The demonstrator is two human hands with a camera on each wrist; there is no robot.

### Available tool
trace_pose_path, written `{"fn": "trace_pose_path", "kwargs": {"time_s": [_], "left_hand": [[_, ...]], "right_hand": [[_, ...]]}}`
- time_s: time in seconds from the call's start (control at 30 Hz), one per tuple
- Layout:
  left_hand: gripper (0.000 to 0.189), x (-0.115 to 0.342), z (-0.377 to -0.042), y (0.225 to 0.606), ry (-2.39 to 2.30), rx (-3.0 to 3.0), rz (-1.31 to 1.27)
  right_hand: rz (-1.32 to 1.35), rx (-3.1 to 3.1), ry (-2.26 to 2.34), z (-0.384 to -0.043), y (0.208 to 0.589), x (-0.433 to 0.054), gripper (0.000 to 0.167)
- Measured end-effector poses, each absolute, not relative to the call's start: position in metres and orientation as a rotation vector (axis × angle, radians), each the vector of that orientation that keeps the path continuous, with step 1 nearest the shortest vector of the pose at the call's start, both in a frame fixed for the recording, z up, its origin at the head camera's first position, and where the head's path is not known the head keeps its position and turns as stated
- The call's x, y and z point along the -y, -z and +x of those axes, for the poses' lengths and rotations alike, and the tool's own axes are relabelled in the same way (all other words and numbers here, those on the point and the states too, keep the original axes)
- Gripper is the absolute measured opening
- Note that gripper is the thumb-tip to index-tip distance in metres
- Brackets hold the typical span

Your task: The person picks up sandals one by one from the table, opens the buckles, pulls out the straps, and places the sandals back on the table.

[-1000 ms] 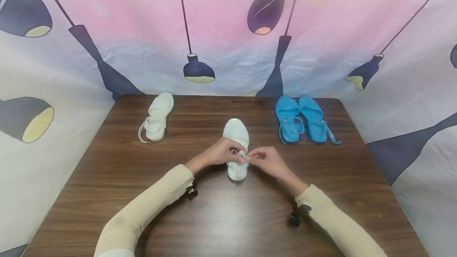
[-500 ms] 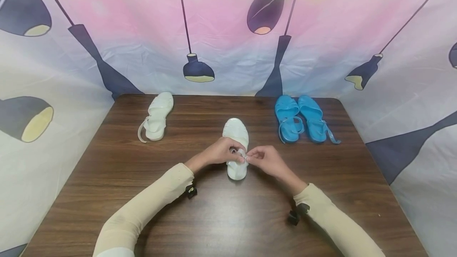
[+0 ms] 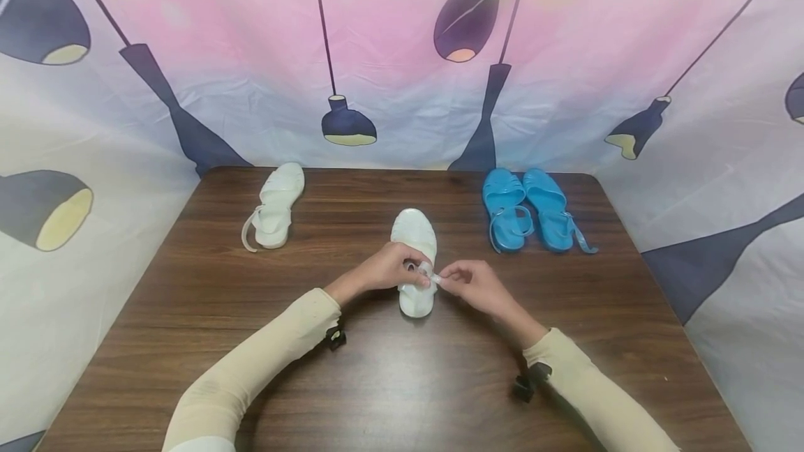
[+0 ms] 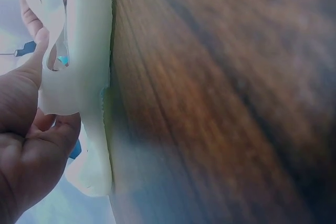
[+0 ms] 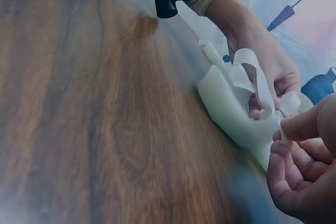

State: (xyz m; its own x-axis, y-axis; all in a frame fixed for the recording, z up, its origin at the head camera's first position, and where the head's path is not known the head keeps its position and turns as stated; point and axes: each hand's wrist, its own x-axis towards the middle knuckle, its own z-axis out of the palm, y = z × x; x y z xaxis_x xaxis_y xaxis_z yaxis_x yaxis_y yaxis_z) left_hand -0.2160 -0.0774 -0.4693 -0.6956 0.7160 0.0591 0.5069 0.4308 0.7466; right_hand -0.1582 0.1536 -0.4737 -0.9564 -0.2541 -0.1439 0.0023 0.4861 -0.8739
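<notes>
A white sandal (image 3: 414,227) lies sole down in the middle of the table, toe pointing away from me. From its left side my left hand (image 3: 392,267) holds the sandal's ankle strap near the buckle, thumb on top. On the other side my right hand (image 3: 475,286) pinches the strap's end between thumb and forefinger. Close up in the right wrist view, the pale strap (image 5: 251,61) loops above the heel, and its end runs into the right fingertips. The left wrist view shows the same strap (image 4: 50,3) standing up in a loop. Fingers partly hide the buckle.
Another white sandal (image 3: 280,206) with its strap hanging loose lies at the back left. Two blue sandals, one with a looped strap (image 3: 506,211) and one with a loose strap (image 3: 548,211), stand at the back right. A patterned cloth (image 3: 396,33) hangs behind the brown table (image 3: 377,382).
My right hand has drawn slightly to the right and down, and more of the strap's end shows between the hands. My left hand and the sandals stay put.
</notes>
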Motion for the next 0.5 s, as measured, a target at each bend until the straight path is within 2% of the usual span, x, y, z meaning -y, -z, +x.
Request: {"fn": "trace_pose_path", "kwargs": {"time_s": [0.5], "left_hand": [[0.018, 0.0781, -0.2164, 0.4697, -1.129, -2.399, 1.086]], "right_hand": [[-0.114, -2.358, 1.562, -0.1627, 0.4810, -0.1500, 0.018]]}}
